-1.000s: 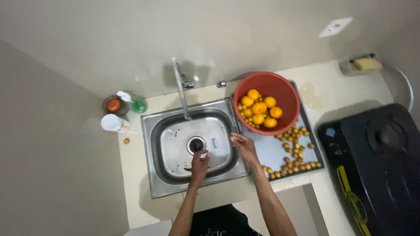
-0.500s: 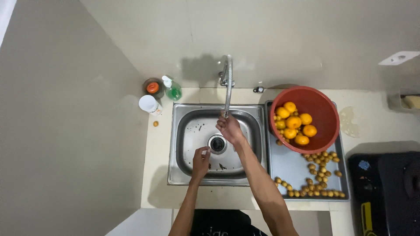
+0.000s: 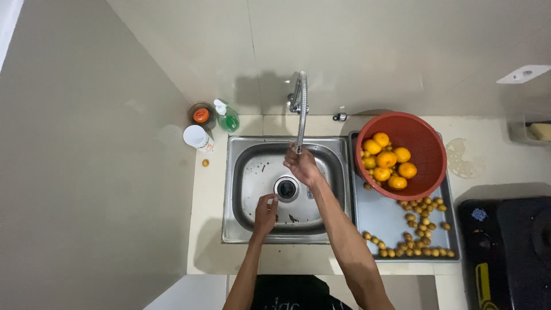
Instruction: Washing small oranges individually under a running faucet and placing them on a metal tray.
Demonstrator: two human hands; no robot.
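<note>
Head view shows the right hand point(image 3: 301, 165) has risen from the sink point(image 3: 241, 172) rim to the faucet point(image 3: 302, 109) spout at 12 o'clock, fingers loosely curled, empty. Left hand point(image 3: 265, 213) stays open-fingered by the drain point(image 3: 286, 188); oranges point(image 3: 388, 159) wait at 3 o'clock.

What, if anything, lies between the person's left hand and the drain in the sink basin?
Nothing visible does. The left hand hovers low in the sink, its fingertips just beside the drain, with only bare steel and a few dark specks between them. The right hand is farther back, under the faucet.
</note>
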